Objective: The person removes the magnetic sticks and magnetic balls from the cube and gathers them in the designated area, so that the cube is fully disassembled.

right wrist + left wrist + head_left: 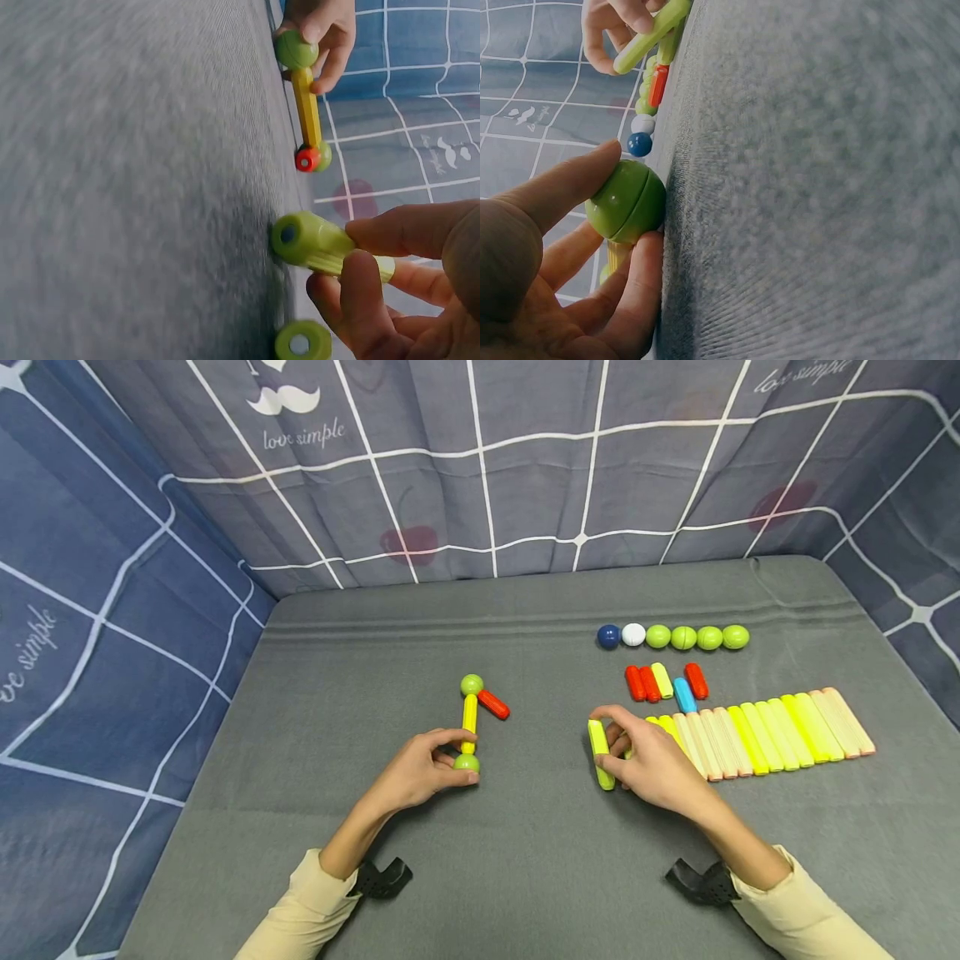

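My left hand (420,770) grips the near green ball (467,762) between thumb and fingers. A yellow rod (469,714) runs from this ball to a second green ball (472,685) farther back. From that far ball a short red rod (493,704) sticks out toward the front right. My right hand (660,767) pinches a yellow-green rod (600,756) at the left end of the rod row. In the right wrist view this rod (307,240) has a round grey inset in its end, close by the cloth. The left wrist view shows the near ball's seam.
Beside and behind my right hand lies a row of yellow and pale pink rods (780,735). Farther back are short red rods (696,681), a short yellow one (662,680) and a blue one (684,695). Dark blue (608,637), white (633,635) and several green balls (683,638) line up behind. Checked curtains (525,485) border the grey table.
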Available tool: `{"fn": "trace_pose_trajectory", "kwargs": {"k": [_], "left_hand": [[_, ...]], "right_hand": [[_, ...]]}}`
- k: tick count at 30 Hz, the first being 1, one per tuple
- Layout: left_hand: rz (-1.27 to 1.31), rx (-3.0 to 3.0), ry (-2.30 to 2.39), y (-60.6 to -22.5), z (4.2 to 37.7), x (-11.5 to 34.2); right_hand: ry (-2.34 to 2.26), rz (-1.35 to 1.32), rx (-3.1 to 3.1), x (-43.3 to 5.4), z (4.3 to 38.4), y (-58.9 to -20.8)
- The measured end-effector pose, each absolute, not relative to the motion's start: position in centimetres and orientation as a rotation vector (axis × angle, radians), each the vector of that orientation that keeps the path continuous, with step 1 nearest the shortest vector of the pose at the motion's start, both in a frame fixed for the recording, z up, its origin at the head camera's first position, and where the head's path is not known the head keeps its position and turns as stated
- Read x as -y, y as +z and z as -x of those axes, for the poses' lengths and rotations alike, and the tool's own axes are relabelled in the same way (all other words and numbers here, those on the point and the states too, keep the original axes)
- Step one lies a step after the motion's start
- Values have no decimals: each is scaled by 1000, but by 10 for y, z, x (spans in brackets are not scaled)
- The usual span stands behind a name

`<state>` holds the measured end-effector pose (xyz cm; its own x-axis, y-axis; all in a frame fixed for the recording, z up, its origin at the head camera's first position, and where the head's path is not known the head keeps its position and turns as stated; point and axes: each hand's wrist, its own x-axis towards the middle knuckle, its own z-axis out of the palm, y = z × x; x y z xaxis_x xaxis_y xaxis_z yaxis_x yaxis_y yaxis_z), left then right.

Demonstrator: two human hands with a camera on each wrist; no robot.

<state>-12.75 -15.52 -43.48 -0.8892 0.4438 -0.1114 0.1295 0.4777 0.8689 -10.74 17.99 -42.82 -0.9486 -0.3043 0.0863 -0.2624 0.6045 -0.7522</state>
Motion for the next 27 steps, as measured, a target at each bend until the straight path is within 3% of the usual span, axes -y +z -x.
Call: {"fn": "trace_pose_trajectory", "kwargs": {"k": [11,27], "left_hand": [[-476,-2416,1366,-435,127,156],[-512,-2423,1359,-436,127,157]], "right_hand": [[-1119,400,-2976,-185,109,-432],[-1096,469,-2914,-189,112,-433]]}}
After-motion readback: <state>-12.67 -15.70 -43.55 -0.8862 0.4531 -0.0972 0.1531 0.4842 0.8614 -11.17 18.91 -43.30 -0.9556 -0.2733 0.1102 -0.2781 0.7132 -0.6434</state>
